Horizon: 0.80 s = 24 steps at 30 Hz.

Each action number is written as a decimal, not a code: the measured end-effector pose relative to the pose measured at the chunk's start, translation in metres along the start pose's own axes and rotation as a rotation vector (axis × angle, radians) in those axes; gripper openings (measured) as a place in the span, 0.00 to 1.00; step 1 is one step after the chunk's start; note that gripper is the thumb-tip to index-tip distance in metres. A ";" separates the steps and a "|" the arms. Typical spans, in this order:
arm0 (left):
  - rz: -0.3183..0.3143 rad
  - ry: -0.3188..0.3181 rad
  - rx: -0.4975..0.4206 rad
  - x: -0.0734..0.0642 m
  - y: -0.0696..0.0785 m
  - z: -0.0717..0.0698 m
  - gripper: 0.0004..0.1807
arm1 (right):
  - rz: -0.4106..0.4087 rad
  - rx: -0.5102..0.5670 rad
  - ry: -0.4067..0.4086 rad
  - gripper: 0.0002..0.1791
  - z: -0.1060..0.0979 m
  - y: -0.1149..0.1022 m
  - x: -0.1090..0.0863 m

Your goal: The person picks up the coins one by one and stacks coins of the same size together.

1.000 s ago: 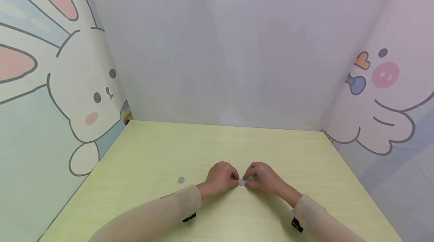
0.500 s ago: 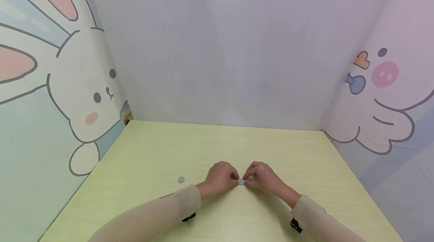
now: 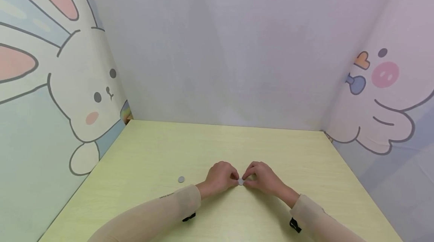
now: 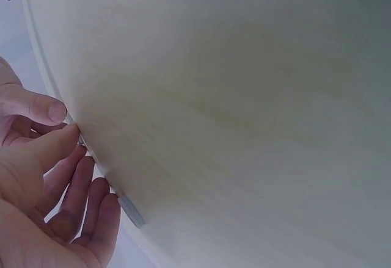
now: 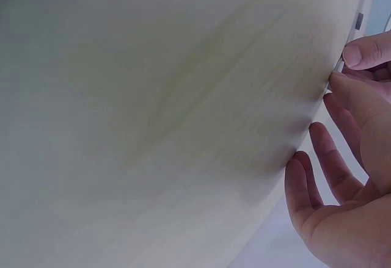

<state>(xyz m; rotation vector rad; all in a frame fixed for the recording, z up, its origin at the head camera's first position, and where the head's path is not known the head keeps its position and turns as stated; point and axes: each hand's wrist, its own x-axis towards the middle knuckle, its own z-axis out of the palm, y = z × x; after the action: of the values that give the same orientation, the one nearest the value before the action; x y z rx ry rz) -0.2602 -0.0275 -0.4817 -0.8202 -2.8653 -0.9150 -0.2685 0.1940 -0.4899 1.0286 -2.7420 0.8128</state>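
Note:
A small flat grey disc (image 3: 241, 182) lies at the middle of the table's near half, between my two hands. My left hand (image 3: 219, 178) pinches its left edge with thumb and forefinger. From the other side, my right hand (image 3: 266, 179) has its thumb and forefinger on the right edge. Both hands stay low, and in the right wrist view the remaining right fingers (image 5: 296, 185) touch the tabletop. A second grey disc (image 3: 181, 179) lies flat to the left of the left hand; its rim (image 4: 131, 212) shows behind the fingers in the left wrist view.
The pale yellow wooden tabletop (image 3: 190, 147) reaches back to a plain white curtain (image 3: 217, 57). Cloth printed with a rabbit (image 3: 81, 83) hangs at the left side, and cloth with another cartoon figure (image 3: 383, 102) at the right. Black straps show under both sleeves.
My right hand and the disc between the hands have shifted very slightly left. The left hand and the second disc look the same.

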 end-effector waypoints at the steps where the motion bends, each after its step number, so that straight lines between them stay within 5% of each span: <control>1: -0.003 -0.001 -0.001 0.000 0.001 0.000 0.02 | -0.004 0.003 0.004 0.05 0.000 0.000 0.000; 24: 0.009 0.004 -0.018 0.001 -0.003 0.001 0.02 | 0.025 0.004 -0.012 0.05 0.002 0.000 0.001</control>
<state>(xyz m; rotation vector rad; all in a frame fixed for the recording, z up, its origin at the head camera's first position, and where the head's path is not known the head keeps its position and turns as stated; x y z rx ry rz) -0.2621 -0.0284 -0.4837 -0.8314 -2.8516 -0.9421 -0.2692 0.1924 -0.4909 1.0049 -2.7700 0.8183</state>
